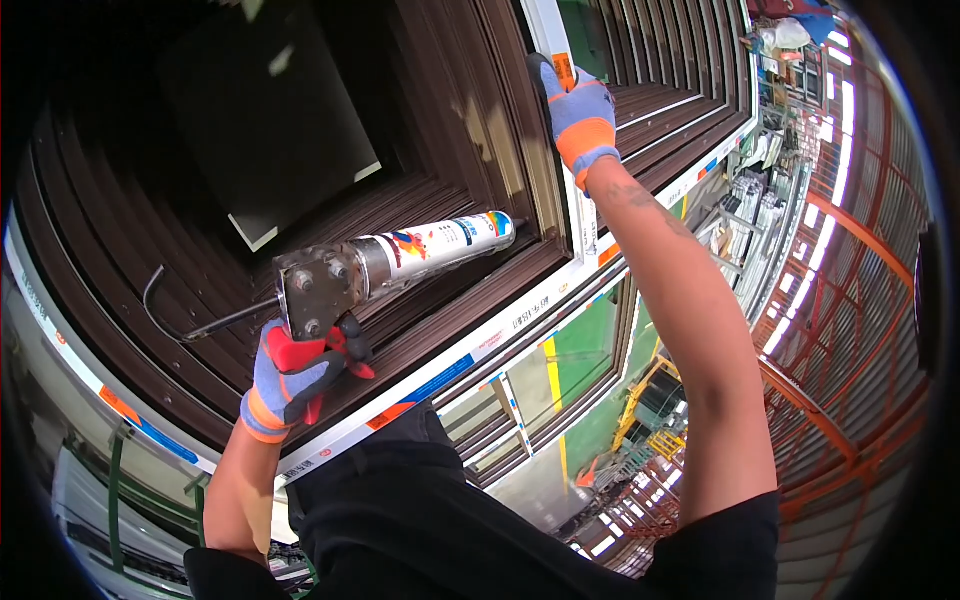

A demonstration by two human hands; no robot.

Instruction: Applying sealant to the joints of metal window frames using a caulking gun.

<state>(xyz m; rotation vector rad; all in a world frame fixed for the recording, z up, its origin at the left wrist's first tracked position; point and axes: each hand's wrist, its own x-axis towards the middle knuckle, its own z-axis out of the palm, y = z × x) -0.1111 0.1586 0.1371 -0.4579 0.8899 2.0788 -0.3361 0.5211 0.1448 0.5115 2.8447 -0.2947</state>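
My left hand (285,380), in a blue and orange work glove with dark fingers, is wrapped round the red handle of a caulking gun (318,285). The gun lies tilted over the brown window frames, its hooked metal rod sticking out to the left. A white sealant cartridge (440,245) with colourful print sits in it, pointing right. My right hand (582,115), gloved alike, grips the upright white-edged bar of the window frame (553,200) farther up and to the right. Some of its fingers are hidden behind the bar.
Several brown frames lie stacked before me, with white printed film along their edges (530,312). Deep inside is a dark panel (265,120). Below right, more framing stands over a green floor (585,350) with a yellow line. Orange steel racks (830,420) and stored profiles (755,210) are at right.
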